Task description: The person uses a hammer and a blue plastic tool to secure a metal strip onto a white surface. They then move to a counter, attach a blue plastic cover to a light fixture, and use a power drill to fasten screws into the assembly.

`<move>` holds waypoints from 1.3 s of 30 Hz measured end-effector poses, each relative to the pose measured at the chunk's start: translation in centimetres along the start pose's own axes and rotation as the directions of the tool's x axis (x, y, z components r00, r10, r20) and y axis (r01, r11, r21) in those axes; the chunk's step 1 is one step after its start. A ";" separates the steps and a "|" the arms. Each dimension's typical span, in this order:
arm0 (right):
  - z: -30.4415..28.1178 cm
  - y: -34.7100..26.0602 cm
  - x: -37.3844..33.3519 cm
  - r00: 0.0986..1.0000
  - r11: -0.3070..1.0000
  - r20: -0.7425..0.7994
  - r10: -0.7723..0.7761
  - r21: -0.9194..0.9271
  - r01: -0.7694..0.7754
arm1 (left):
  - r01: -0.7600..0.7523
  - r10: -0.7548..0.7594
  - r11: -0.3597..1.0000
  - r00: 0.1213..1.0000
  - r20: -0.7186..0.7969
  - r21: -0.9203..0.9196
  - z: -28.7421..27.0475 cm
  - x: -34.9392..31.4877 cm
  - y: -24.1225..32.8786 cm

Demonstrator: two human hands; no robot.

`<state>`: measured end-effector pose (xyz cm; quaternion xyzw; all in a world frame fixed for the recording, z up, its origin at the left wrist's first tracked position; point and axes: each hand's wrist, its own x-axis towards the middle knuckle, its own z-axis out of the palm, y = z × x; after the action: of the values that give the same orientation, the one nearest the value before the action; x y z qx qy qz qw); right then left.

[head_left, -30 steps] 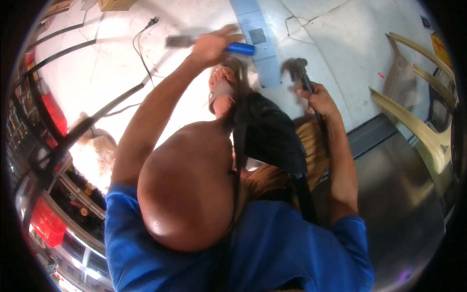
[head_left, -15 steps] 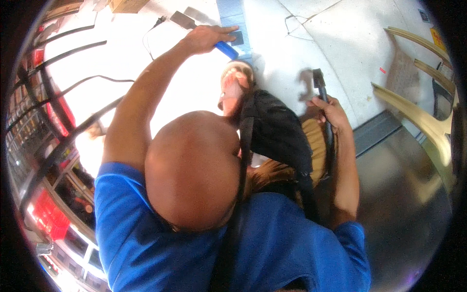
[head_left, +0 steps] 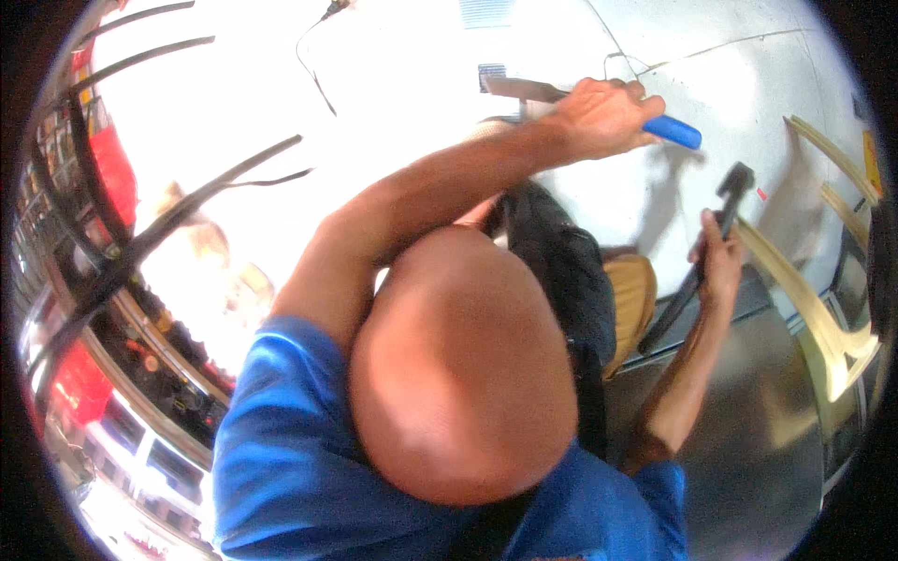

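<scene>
Holding a flat tool [head_left: 526, 89] with a blue handle [head_left: 673, 132], the left hand [head_left: 608, 120] is up over the white floor [head_left: 412, 84], with its fingers wrapped around the tool. The gray blade points left, and the blue end points right. The right hand [head_left: 720, 262] has a dark hammer [head_left: 731, 201] by its handle, with the thumb along it. The hammer's head is up, near the blue end but not touching it.

A big bare knee [head_left: 463, 374] fills the middle and gets in the way of the view. The left arm goes across in front of it and hides things below. Tan cloth [head_left: 630, 299] is beside the knee, near the bottom of the hammer.

Cream curved bars [head_left: 804, 299] stand on the right, and one is just beside the right hand. Below them is a big dark shiny panel [head_left: 748, 411]. Long black bars [head_left: 206, 194] poke out on the left. A black cord [head_left: 313, 77] lies at the top, and a blue striped strip [head_left: 486, 12] is near it.

A red box [head_left: 82, 385] sits far left; I cannot tell what is inside. Next to it, a dark shelf [head_left: 152, 414] holds lots of small things, too blurry to name.
</scene>
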<state>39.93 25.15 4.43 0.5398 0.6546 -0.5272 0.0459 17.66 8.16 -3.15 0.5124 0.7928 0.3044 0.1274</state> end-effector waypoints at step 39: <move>3.3 -5.8 3.0 1.000 1.000 0.000 0.010 0.013 -0.010 | 0.365 -0.343 0.917 0.928 0.147 -0.160 2.9 3.1 -4.8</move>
<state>32.63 25.48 4.82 0.5435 0.6484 -0.5311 0.0448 14.29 10.56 -8.04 0.3630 0.8321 0.3180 0.2732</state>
